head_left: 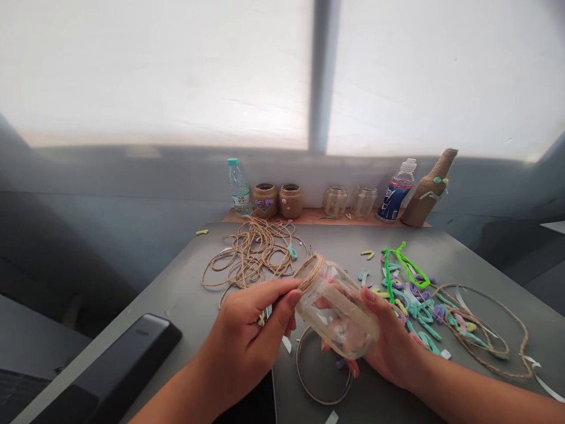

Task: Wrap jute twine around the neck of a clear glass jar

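A clear glass jar [353,335] lies tilted in my right hand [392,338], its mouth toward the upper left. My right fingers wrap round its underside and base, with the thumb on the near side. Twine [314,272] is wound round the jar's neck. My left hand [249,330] pinches the twine at the neck between thumb and forefinger. A pale strip of tape [339,300] runs along the jar's side. Beyond my left hand, a loose heap of twine [253,250] spreads over the table. Below the jar, a thin ring [324,403] rests on the table.
Coloured pipe-cleaner pieces [415,306] and a twine loop [525,335] lie right. A black case-like object [115,365] sits left. Along the back ledge stand a water bottle [239,188], twine-wrapped jars [290,201], glass jars [335,202], a blue-labelled bottle [395,197] and a twine-wrapped bottle [419,206].
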Available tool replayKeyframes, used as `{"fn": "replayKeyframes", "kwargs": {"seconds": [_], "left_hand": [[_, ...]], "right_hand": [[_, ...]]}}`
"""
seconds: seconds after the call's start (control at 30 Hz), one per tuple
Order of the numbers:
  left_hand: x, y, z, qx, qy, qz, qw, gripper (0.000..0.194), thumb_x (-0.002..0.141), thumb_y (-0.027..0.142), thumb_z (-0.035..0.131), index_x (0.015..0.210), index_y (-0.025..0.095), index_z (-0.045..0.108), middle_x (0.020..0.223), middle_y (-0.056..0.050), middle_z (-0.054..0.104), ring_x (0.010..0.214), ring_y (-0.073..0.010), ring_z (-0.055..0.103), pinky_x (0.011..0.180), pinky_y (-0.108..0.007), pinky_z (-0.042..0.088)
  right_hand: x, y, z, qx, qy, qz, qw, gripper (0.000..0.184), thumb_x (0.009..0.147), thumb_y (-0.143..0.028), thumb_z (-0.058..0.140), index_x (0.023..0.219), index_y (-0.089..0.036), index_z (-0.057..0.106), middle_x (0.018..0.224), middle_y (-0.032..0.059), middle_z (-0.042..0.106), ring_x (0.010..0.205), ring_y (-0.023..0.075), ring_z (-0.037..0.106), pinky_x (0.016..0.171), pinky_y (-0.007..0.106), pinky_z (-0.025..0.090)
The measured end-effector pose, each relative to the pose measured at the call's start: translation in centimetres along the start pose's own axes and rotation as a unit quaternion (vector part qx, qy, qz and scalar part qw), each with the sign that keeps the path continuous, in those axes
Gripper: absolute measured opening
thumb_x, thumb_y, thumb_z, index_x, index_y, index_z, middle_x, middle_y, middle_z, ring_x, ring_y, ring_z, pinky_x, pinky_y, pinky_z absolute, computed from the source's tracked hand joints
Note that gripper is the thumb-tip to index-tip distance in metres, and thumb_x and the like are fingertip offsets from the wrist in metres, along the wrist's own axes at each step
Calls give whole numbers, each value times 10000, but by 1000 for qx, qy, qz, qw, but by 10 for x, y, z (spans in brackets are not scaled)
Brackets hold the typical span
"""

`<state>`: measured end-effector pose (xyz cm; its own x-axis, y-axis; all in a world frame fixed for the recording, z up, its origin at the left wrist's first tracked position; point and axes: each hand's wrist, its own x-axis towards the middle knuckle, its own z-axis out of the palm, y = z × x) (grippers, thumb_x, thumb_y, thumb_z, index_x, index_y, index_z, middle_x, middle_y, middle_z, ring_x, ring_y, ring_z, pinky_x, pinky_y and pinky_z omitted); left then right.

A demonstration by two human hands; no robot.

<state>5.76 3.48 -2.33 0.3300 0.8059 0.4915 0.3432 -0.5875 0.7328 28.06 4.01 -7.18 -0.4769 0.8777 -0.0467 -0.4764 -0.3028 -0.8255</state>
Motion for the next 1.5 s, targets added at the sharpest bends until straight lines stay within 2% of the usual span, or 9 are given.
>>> {"fn": "replayKeyframes", "kwargs": {"seconds": [0.2,0.3,0.5,0.73,0.97,1.1,1.27,1.4,1.5], "left_hand": [[-3,1,-2,19,-5,14,1000,243,1022,185,480,1149,203,687,690,31,640,616,-113,622,624,-227,502],[-2,3,-3,1,-10,9,1000,254,1031,198,453,1065,204,705,653,34,617,575,-115,585,584,-224,484],[1,4,-2,30,18,21,999,122,962,191,599,923,200,714,668,36,634,568,-102,563,562,-207,459],[-1,2,1,-32,-9,-15,999,295,1022,188,484,1250,213,670,663,45,614,614,-112,606,644,-232,512],[0,2,3,-57,13,-13,998,271,1005,156,510,1182,221,705,640,58,613,574,-94,587,615,-216,503],[-2,1,3,-52,8,-4,999,293,1013,155,497,1218,247,684,653,63,613,595,-95,588,629,-217,501],[-2,-2,2,-56,19,-29,998,206,1018,192,505,1104,230,689,644,62,617,589,-101,578,611,-221,490],[-1,-5,1,-90,38,-54,994,209,1029,217,503,1105,259,693,640,74,615,614,-101,589,651,-220,511],[-2,-6,1,-86,35,-61,994,213,1028,227,511,1126,269,696,639,75,617,614,-101,585,646,-218,506]], "right_hand": [[0,1,-1,-4,2,3,1000,593,899,-667,563,1213,-171,649,1102,161,714,609,195,708,375,210,519],[0,0,0,-9,-10,0,1000,597,894,-672,568,1193,-165,664,1066,148,711,593,182,696,376,205,520],[-1,0,1,-2,-4,-4,1000,548,884,-642,613,1191,-192,671,1070,133,711,686,227,733,376,205,529],[1,-2,0,46,12,27,999,579,888,-659,584,1178,-171,695,1109,161,732,661,247,762,360,212,523],[0,-4,-3,96,-41,32,994,652,955,-683,420,1162,-134,705,779,132,756,570,237,756,396,216,548],[1,-5,-4,116,-40,59,991,641,935,-689,443,1135,-145,716,985,152,758,704,304,798,402,246,575],[1,-7,-2,91,-17,82,992,684,894,-748,485,1206,-172,685,1127,157,722,829,345,794,429,270,603],[-1,-4,-2,30,1,13,999,701,844,-781,560,1307,-256,580,1363,158,601,981,350,743,437,262,591],[-2,-1,-5,-54,-3,-57,997,638,833,-663,697,1335,-317,507,1420,126,545,1138,355,660,530,296,616]]}}
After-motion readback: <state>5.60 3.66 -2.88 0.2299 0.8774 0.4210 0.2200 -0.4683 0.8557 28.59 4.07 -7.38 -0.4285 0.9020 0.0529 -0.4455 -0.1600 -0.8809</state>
